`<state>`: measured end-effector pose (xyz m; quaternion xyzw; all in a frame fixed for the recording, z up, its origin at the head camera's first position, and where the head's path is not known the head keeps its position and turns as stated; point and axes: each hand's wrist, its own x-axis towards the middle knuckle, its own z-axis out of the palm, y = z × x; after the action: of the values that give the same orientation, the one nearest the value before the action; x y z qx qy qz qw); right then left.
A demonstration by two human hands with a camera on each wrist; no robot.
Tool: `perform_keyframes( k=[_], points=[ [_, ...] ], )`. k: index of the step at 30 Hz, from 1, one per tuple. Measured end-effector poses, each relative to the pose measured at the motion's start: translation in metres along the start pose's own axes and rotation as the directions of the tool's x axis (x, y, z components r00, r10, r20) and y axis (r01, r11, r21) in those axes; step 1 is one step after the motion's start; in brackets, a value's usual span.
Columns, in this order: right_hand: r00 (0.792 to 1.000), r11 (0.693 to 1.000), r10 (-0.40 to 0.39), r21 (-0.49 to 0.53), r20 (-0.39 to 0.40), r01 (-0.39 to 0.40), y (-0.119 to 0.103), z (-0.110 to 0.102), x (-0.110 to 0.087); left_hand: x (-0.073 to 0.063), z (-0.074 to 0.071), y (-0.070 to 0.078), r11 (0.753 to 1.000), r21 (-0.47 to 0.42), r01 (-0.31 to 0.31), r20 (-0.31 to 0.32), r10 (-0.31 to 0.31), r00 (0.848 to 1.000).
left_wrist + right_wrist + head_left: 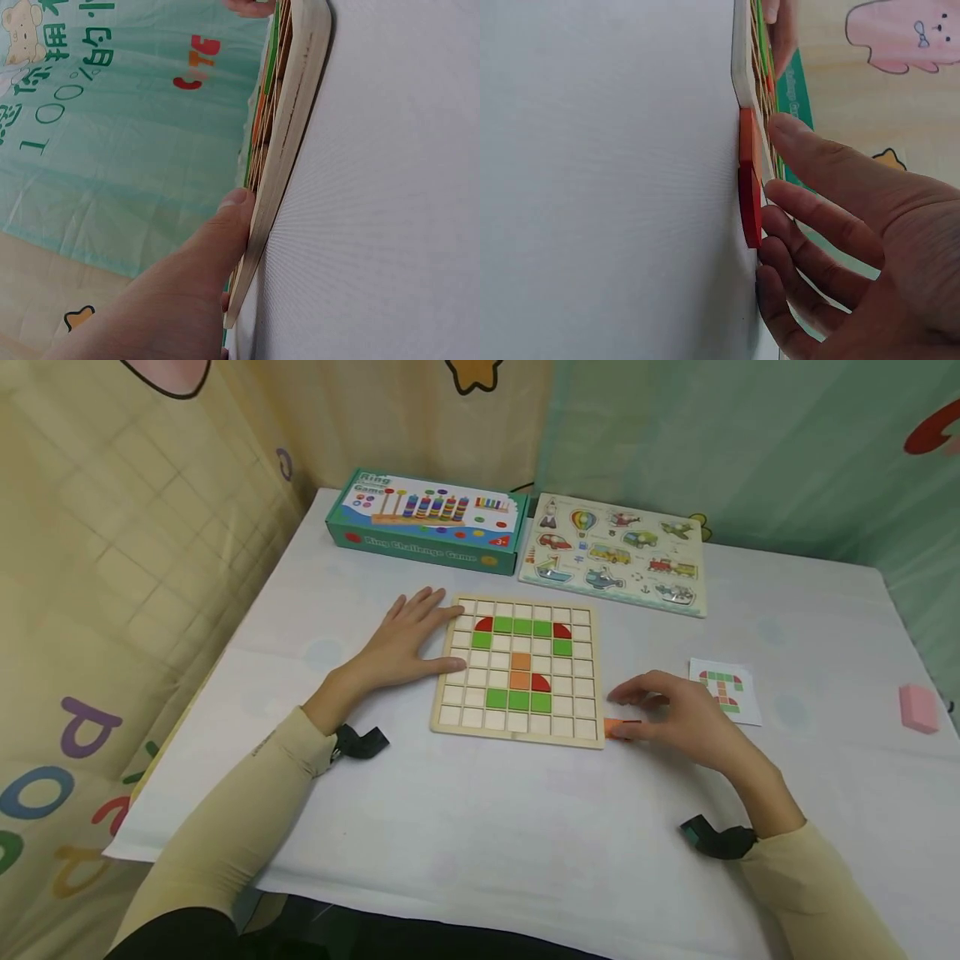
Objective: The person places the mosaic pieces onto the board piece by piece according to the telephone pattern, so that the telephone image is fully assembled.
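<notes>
My left hand (401,643) rests with spread fingers at the left edge of a wooden grid board (517,737), its thumb (236,206) touching the frame. Green squares (522,627), red quarter-round tiles (540,683) and two orange squares (520,670) lie in the grid. Off the board's lower right corner, my right hand (686,718) hovers low over loose tiles. In the right wrist view these are an orange tile (748,139) and a red tile (748,210), end to end on the table. Its thumb and fingers are apart, fingertips right by the red tile.
A small pattern card (726,692) lies right of the board, behind my right hand. Along the back are a green Ring Challenge Game box (427,518) and a vehicle picture puzzle (615,556). A pink block (918,708) sits at the far right. Printed curtains hang around the table.
</notes>
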<state>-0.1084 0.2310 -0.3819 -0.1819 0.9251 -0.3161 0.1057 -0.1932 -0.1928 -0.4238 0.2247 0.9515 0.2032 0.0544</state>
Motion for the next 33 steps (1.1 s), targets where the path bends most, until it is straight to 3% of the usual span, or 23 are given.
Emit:
perform_keyframes(
  k=[7,20,26,33],
  points=[
    [0.993,0.994,-0.106,-0.033,-0.050,0.105,0.000,0.010,-0.004,-0.001,-0.001,0.000,1.000,-0.001,0.005,0.003,-0.005,1.000],
    [0.998,0.997,-0.056,0.045,-0.034,0.057,-0.003,-0.003,0.006,-0.002,-0.002,0.002,1.000,0.001,-0.001,0.006,0.001,1.000],
    [0.993,0.994,-0.049,0.089,-0.103,0.058,-0.017,-0.011,0.033,-0.002,-0.002,0.002,1.000,0.009,-0.003,0.000,0.003,1.000],
    [0.978,0.992,-0.005,0.121,-0.207,0.031,-0.044,0.006,0.081,-0.001,0.000,0.002,1.000,-0.001,-0.005,-0.003,0.005,1.000]
  ],
)
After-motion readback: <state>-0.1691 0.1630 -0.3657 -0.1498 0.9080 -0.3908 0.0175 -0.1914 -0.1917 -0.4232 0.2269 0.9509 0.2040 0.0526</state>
